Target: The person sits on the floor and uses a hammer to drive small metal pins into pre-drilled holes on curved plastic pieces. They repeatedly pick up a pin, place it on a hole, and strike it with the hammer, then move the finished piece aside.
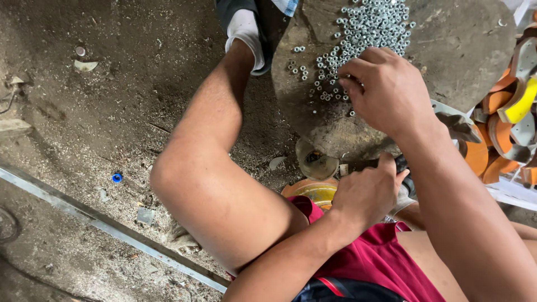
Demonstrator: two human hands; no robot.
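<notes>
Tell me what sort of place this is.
Probably a small workshop, with work done on the floor: a heap of steel nuts on a round slab, stacked orange and grey metal parts, and a dirt floor strewn with shavings.

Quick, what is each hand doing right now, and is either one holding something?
Left hand: closed around a dark-handled tool.
Right hand: fingers curled down on the small metal nuts; a grasp cannot be told.

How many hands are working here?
2. The right hand reaches into the pile of small metal nuts. The left hand sits lower, near the red shorts, gripping something mostly hidden.
</notes>
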